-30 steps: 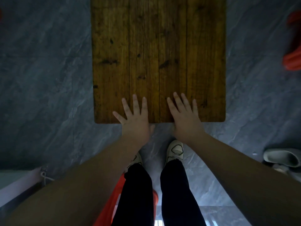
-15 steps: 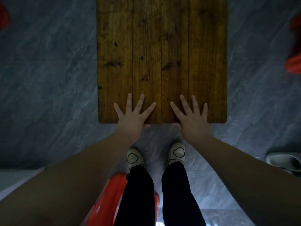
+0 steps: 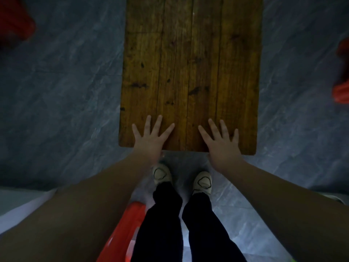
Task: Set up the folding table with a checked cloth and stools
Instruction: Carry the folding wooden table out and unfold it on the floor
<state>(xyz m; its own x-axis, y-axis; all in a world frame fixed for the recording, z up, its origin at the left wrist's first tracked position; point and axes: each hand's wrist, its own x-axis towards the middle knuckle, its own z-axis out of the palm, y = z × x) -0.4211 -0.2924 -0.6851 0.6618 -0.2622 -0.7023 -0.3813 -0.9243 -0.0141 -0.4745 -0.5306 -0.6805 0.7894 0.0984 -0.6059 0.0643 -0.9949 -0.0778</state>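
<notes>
A: Where's the brown plank-wood folding tabletop (image 3: 190,72)?
B: It's up on the grey marbled floor (image 3: 66,91), dead ahead of the person. Long axis runs away from the body, with the near short edge under both palms.
A: Hands?
B: Left hand (image 3: 151,140) and right hand (image 3: 221,146) lie flat on that edge, fingers (image 3: 158,123) spread, gripping nothing. Neither is nearer.
A: Cloth?
B: Not in view. A red plastic stool (image 3: 120,233) sits just behind the left leg, so the left hand looks closer to it.
</notes>
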